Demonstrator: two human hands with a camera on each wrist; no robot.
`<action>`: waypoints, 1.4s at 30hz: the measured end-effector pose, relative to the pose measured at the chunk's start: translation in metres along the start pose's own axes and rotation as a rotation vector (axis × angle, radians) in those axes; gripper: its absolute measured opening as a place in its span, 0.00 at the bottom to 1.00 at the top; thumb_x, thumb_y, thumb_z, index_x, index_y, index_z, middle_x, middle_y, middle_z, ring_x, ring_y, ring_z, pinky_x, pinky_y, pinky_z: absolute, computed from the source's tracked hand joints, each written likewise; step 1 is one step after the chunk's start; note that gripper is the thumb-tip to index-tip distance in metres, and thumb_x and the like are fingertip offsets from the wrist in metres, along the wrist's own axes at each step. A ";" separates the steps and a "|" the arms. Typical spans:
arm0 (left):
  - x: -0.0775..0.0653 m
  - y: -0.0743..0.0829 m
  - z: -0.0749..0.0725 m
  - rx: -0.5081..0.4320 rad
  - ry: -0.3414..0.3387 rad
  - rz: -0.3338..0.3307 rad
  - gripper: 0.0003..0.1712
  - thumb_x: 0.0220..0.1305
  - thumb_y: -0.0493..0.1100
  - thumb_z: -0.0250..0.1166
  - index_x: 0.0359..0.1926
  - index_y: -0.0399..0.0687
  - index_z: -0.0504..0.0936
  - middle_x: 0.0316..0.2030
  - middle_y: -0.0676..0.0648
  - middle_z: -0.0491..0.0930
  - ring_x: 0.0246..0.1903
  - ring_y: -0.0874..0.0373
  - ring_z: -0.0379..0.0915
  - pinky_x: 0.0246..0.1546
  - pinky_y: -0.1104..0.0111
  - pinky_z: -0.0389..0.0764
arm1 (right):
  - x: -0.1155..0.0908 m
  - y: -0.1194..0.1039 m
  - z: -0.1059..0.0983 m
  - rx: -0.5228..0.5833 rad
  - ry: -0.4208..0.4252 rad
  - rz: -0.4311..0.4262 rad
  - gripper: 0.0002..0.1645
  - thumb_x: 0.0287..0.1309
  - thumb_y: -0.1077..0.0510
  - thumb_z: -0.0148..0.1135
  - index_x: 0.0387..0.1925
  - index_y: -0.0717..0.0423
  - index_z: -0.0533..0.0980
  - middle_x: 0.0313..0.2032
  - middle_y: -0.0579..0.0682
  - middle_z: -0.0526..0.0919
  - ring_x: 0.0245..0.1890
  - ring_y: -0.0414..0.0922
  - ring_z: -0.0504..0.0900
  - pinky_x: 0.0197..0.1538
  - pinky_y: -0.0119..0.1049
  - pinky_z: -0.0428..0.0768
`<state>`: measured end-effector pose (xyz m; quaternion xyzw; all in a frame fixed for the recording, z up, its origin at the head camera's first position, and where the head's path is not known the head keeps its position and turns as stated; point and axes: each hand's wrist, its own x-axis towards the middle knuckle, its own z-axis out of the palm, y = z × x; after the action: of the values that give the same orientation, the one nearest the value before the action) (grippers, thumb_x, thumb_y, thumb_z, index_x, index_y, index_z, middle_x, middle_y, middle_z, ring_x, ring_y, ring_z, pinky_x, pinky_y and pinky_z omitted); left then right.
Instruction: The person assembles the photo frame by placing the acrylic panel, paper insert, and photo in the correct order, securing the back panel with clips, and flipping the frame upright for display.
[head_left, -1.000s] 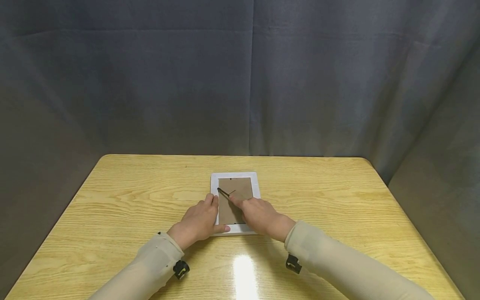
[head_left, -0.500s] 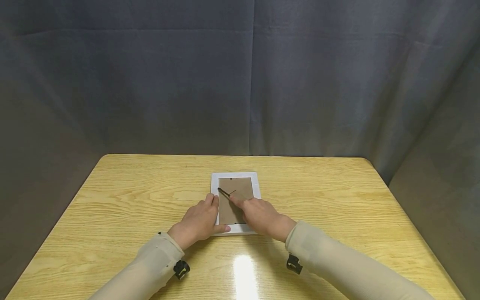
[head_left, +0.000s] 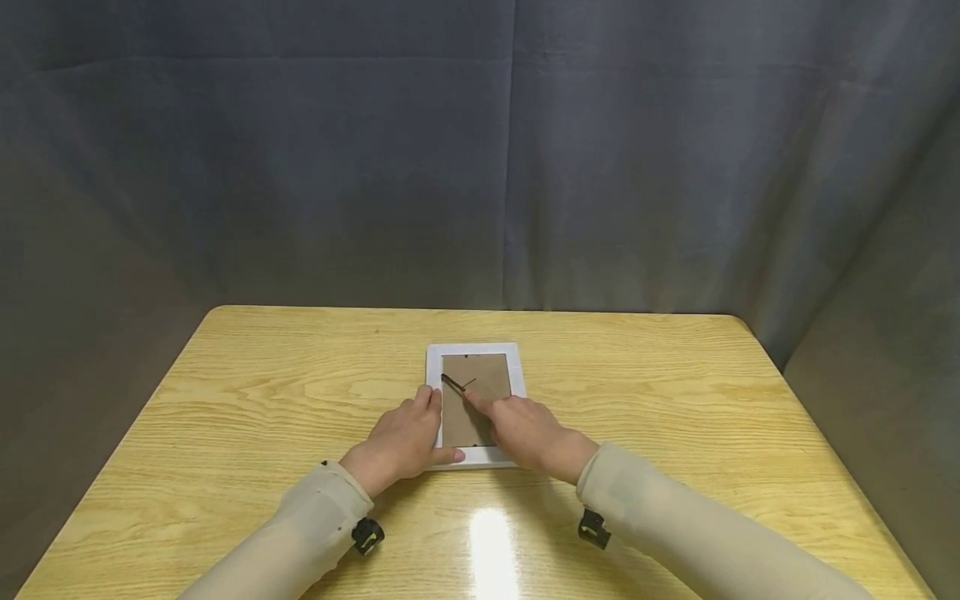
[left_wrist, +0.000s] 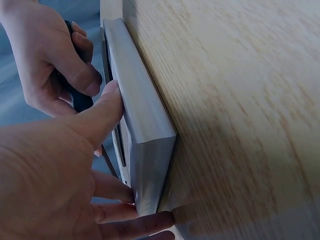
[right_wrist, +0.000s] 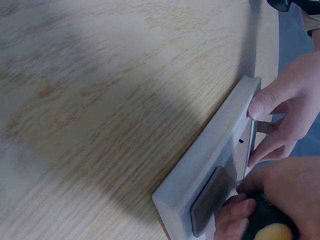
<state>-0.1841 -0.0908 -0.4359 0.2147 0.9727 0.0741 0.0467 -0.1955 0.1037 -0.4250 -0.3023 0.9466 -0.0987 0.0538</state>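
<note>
White frame [head_left: 491, 348] lies back-up on surface [head_left: 300, 367], brown backing [head_left: 467, 423] showing. L hand [head_left: 405, 437] pinches frame's near-left corner: thumb over near edge, fingers along left side. R hand [head_left: 528, 433] wrapped on handle of dark tool [head_left: 453, 384] (prob screwdriver), index along shaft, tip at frame's left inner edge. Handling, my est: frame light + stiff, smooth-ish, could skid under tool force; backing thin, likely dents/scratches easily. Best hold = frame's outer border, near-left corner, clear of tip; min pressure on backing.
</note>
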 end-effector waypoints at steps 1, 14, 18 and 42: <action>0.000 0.000 0.000 0.003 0.000 0.001 0.57 0.50 0.69 0.62 0.65 0.26 0.62 0.52 0.37 0.68 0.33 0.53 0.70 0.29 0.62 0.77 | 0.000 0.000 0.000 0.005 -0.001 0.002 0.36 0.58 0.65 0.53 0.69 0.53 0.63 0.15 0.45 0.70 0.16 0.39 0.66 0.17 0.31 0.68; 0.002 -0.002 0.003 0.021 -0.010 -0.002 0.58 0.50 0.70 0.61 0.65 0.26 0.62 0.52 0.37 0.67 0.34 0.52 0.70 0.30 0.62 0.77 | 0.001 0.002 0.001 -0.017 -0.008 -0.001 0.35 0.59 0.65 0.52 0.69 0.54 0.63 0.20 0.46 0.76 0.18 0.39 0.68 0.18 0.32 0.70; 0.001 -0.002 0.003 0.018 -0.011 0.000 0.58 0.50 0.70 0.61 0.66 0.26 0.61 0.52 0.38 0.67 0.34 0.53 0.70 0.29 0.62 0.76 | 0.000 0.003 0.003 -0.021 -0.016 0.011 0.33 0.60 0.65 0.52 0.68 0.54 0.64 0.21 0.46 0.76 0.19 0.40 0.68 0.19 0.32 0.70; 0.000 0.001 0.000 0.008 -0.010 -0.001 0.58 0.50 0.69 0.62 0.65 0.25 0.61 0.52 0.36 0.67 0.35 0.51 0.71 0.30 0.60 0.77 | 0.001 0.009 -0.002 -0.019 0.030 0.037 0.33 0.59 0.63 0.52 0.67 0.48 0.67 0.19 0.47 0.75 0.18 0.40 0.68 0.19 0.34 0.69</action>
<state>-0.1842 -0.0900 -0.4359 0.2149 0.9729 0.0692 0.0507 -0.2021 0.1105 -0.4253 -0.2838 0.9536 -0.0931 0.0387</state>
